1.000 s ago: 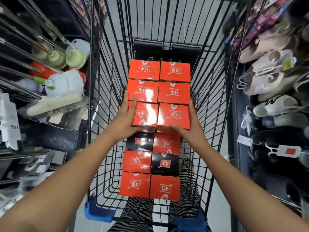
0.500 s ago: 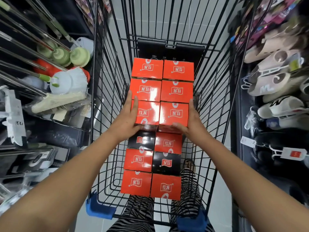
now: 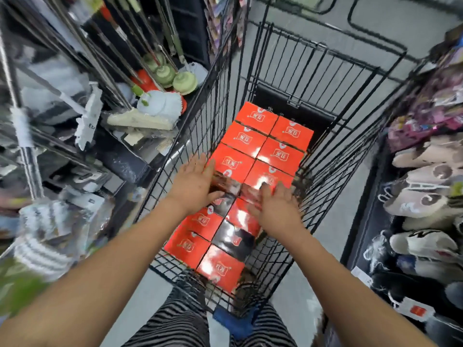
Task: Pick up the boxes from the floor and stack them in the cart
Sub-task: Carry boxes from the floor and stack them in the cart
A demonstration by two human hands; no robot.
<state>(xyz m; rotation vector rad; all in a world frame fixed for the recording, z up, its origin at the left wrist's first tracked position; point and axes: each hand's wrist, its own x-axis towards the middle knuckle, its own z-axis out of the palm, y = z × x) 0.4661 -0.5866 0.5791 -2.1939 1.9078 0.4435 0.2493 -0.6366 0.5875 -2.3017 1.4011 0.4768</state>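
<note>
A black wire cart [image 3: 333, 156] holds several red boxes and a few black ones in two rows. The upper layer of red boxes [image 3: 260, 141] fills the far half; a lower layer [image 3: 200, 224] shows nearer me. My left hand [image 3: 195, 181] hovers with straight fingers beside the near-left upper red box [image 3: 233, 164]. My right hand [image 3: 278, 209] is spread flat just below the near-right upper red box [image 3: 269, 177]. Neither hand holds anything. The frame is blurred by motion.
Mops and brushes [image 3: 160, 106] crowd the shelf to the left of the cart. Slippers and shoes [image 3: 426, 186] fill the rack on the right. The cart's blue handle [image 3: 235, 321] is near my striped trousers. Grey floor lies beyond the cart.
Both hands have let go of the two near upper boxes and pulled back toward me with fingers straight. The view has swung and tilted, so the cart now slants.
</note>
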